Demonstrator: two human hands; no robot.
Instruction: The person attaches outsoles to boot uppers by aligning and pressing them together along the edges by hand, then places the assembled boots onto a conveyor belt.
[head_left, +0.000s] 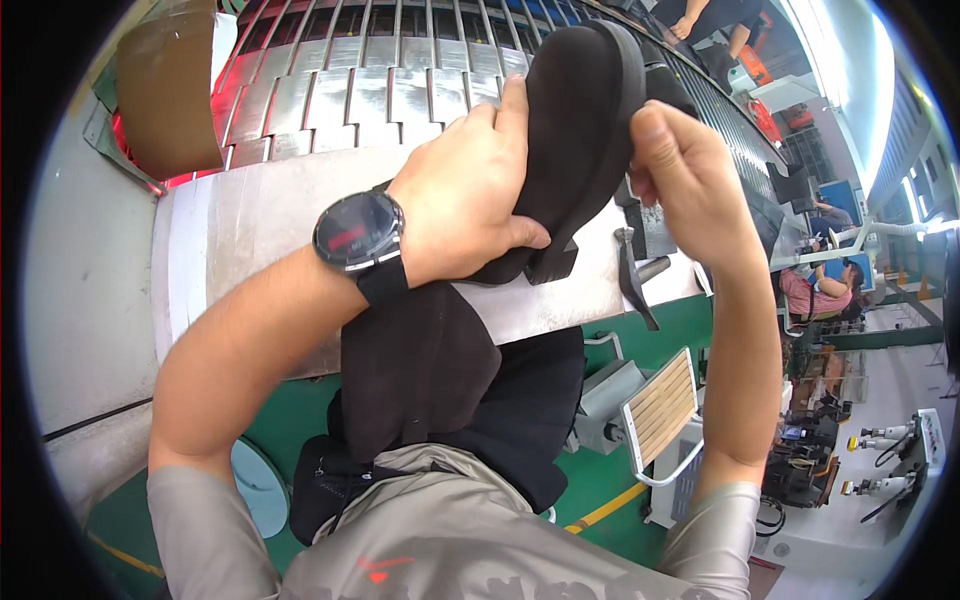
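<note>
A black suede boot (570, 115) is tilted up above the metal-topped bench, its toe away from me and its dark sole edge to the right. My left hand (465, 190) grips it from the left, thumb near the heel and fingers along the upper. At the sole's right edge is my right hand (690, 185), fingers curled in and thumb raised; anything inside them is hidden. Below my left wrist, a dark soft shaft-like piece (420, 370) hangs over the bench's near edge; its join to the boot is covered. A hammer-like tool (635, 275) lies right of the heel.
Beyond the bench top (255, 220) runs a slatted metal conveyor (350, 90). Another dark shoe (668, 90) is partly visible behind the boot. A brown board (165, 100) stands at left. A wood-slatted footrest (660, 410) is below the bench. Other people work at the far right.
</note>
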